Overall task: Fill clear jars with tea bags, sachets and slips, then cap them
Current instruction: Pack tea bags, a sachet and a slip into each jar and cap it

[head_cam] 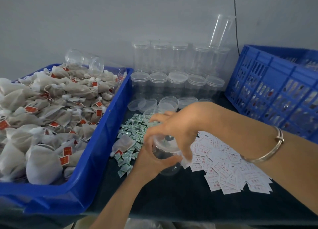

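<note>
Dark fabric-like surface (172,194) fills the lower edge of the frame. At centre, the left hand (146,160) wraps its fingers round a clear round plastic jar (166,157). The right hand (175,127) arches over the jar's mouth with its fingers curled down at the rim; blur hides whether they pinch anything.

The risks, as I judge them:

- **Jar:** its smooth wall could twist in a one-handed hold and tip its contents out.
- **White printed paper slips (228,173):** these lie at lower right, under the right forearm, and a low sweep would scatter them.
- **Small green-and-white sachets (132,135):** these lie left of the jar, near enough for the two heaps to mix.
- **Loose clear round lids (151,103):** these sit just beyond the hands and could be knocked.

At left is a blue plastic tray (96,156) of grey mesh tea bags (51,99). Empty clear jars (177,84) stand against the back wall.
</note>
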`<state>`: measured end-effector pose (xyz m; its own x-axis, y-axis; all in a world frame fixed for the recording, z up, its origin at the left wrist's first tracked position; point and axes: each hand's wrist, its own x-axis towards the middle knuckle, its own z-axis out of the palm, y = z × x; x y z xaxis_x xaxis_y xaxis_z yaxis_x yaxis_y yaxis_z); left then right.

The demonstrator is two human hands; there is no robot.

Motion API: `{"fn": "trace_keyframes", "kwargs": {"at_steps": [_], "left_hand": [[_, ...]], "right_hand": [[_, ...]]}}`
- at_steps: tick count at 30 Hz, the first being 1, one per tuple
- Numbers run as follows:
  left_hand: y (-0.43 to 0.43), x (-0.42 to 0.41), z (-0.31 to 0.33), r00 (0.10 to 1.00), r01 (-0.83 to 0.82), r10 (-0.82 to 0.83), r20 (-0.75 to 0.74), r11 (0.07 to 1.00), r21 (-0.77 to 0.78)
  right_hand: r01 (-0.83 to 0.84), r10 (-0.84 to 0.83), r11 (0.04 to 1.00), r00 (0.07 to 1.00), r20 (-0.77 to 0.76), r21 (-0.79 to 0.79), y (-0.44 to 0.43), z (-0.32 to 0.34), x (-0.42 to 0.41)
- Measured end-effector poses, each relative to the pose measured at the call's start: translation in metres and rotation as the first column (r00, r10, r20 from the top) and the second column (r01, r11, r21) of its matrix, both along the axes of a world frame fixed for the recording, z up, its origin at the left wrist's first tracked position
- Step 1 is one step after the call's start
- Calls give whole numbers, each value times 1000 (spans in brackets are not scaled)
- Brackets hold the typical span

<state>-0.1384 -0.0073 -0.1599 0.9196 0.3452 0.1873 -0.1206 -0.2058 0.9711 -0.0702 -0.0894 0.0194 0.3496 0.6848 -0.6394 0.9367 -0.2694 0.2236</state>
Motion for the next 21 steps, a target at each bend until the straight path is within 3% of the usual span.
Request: {"fn": "trace_keyframes", "kwargs": {"at_steps": [3,5,11,15,18,21], "left_hand": [[2,1,2,998,62,-62,13,998,12],[2,1,1,995,97,-97,14,995,-9],[1,2,-1,994,106,-106,-7,994,-30],[2,2,-2,993,113,-115,-27,991,-68],[3,0,-2,993,113,-114,-27,992,-57],[5,-5,-3,995,94,-94,-36,996,7]], "right_hand": [[180,-185,978,982,37,107,-1,-10,-5],[177,-202,965,972,121,191,1,-16,-6],[45,-44,981,999,-12,187,-10,-8,-3],[-116,159,934,982,-104,338,-21,3,7],[97,46,828,970,-239,552,-29,11,23],[278,-71,606,952,-297,746,-32,4,49]]}}
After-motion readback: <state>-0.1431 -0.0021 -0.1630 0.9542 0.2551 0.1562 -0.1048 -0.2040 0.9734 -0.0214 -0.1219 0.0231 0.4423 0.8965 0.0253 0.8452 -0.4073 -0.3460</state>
